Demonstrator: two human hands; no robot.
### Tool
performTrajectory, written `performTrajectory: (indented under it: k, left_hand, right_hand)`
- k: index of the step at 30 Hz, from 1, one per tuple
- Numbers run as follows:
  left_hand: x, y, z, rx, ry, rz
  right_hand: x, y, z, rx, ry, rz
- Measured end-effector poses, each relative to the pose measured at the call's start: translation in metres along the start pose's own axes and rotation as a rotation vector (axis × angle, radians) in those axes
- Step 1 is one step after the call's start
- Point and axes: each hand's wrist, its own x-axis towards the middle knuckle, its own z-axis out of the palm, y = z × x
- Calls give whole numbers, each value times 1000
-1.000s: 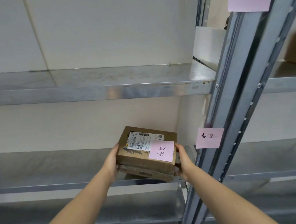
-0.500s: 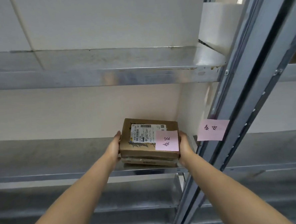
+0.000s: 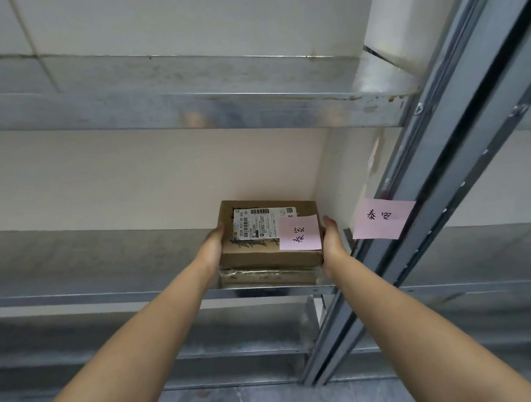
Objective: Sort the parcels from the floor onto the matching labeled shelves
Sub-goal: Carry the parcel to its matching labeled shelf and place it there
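Observation:
A brown cardboard parcel point(image 3: 261, 254) with a white shipping label and a pink sticky note point(image 3: 299, 233) rests on a flatter taped parcel point(image 3: 267, 277) at the right end of the middle metal shelf point(image 3: 90, 261). My left hand point(image 3: 212, 244) presses the box's left side and my right hand point(image 3: 330, 238) its right side. A matching pink label point(image 3: 383, 218) with the same handwritten characters is stuck on the grey upright post point(image 3: 441, 146) just to the right.
An upper metal shelf point(image 3: 158, 98) runs above, with a white wrapped item point(image 3: 385, 50) at its right end. Lower shelf rails point(image 3: 205, 356) lie below. A second shelving bay continues to the right of the post. The cream wall stands behind.
The box went from tilted over the shelf edge to lying flat on the lower parcel, pushed deeper toward the wall. Both hands stayed on its sides.

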Motion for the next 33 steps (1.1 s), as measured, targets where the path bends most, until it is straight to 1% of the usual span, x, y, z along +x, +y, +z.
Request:
performTrajectory:
  k: [7,13,18,22,26,33]
  left_hand:
    - [-5,1,6,-25,-31,-34]
    - [-15,20,6,50,-39,41]
    - [-27,47,-6,93,32,90]
    - [-39,62,-22,80,65,146]
    - [-54,73,-40,52,88,198]
    - [-78,84,-77,-2,177,261]
  right_hand:
    - [8,-3,-8,-89,42,-44]
    - [-7,-18,1,-98,27,-106]
    - [-20,-38,6,-164,56,-210]
    - [-32,-54,16,-216,39,-275]
    - [-47,-62,38,-252,-7,-313]
    - [-73,-58,88,-265,-172,-308]
